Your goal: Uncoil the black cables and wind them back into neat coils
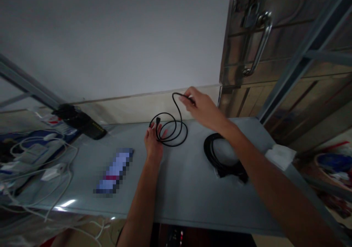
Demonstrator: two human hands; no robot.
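Above the grey table (181, 188), head view (sole view): black cable (178, 107) is held between both hands, approx. mid-table, near the wall side, its loops off to the R of the L hand. L hand (154, 142): palm up, grip curled loosely abt. the cable, loops gathered at the fingers, plug (158, 120) standing up betw. them; exact tightness can't be told. Palm-up hold prob. gives the loops a seat, w/o crushing them. R hand (202, 107): raised higher, grip closed in a pinch of thumb & fingers on the cable nr. its other end; tip partly hidden by fingers. Raised posn. appears to lift that length clear of the loops, prob. to avoid snags. Second coil (210, 153), also black, lies on table beneath the R forearm, untouched as far as seen; set to one side, presumably so the two don't mix. Phone-like item (115, 172), screen blurred out, lies L of the L forearm, apart from the cable. Far L: black device (85, 124) nr. the wall, plus white cords (68, 166) in a loose tangle, seemingly pushed aside to leave working room. White item (281, 156) at R edge; type unclear.
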